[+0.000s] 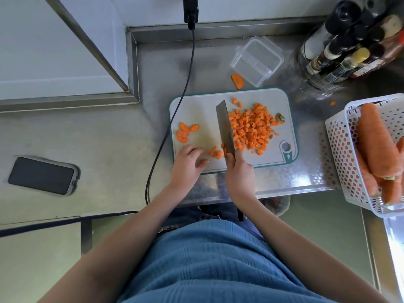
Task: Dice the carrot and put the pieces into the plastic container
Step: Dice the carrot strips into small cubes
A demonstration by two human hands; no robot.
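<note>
Rectangular steel cleaver (225, 127): long axis runs near-to-far across the grey teal-edged plastic cutting board (196, 106), tip away from the person, blade alongside the heap of orange diced carrot pieces (251, 127) on the board's right half. Uncut orange carrot slices (185, 132) at board's left; few strips (215, 153) near front edge, just beside blade heel.

R hand (238, 171): forearm angled in from below, fingers wrapped on cleaver handle.

L hand (189, 159): palm down on board's front-left, fingers loosely bent, tips near strips; contact unclear.

Clear square plastic container (256, 61) upright on steel counter (153, 73) behind board, no dice inside.
</note>
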